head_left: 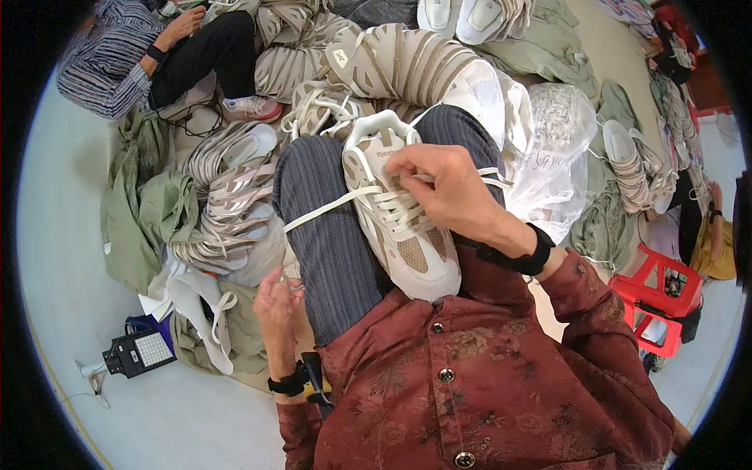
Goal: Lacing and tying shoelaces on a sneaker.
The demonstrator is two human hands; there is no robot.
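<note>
A beige and white sneaker (423,282) lies between my knees, toe toward me. Its cream shoelace (333,208) crosses the front, and one end stretches left over my thigh. Over the upper eyelets, my right hand (458,188) has its fingers curled in a pinch by the tongue; what they grip is hidden. A short piece of lace shows to the right, behind that hand. Beside my left thigh, my left hand (278,301) is closed with fingertips together. Whether the lace end reaches into it I cannot make out.
Beyond my knees lie long stacks of beige shoe uppers (407,66), with more uppers (227,204) at the left. Clear plastic bags (556,133) sit at the right. Red stools (658,290) stand far right. A co-worker in a striped sleeve (106,74) sits at the upper left.
</note>
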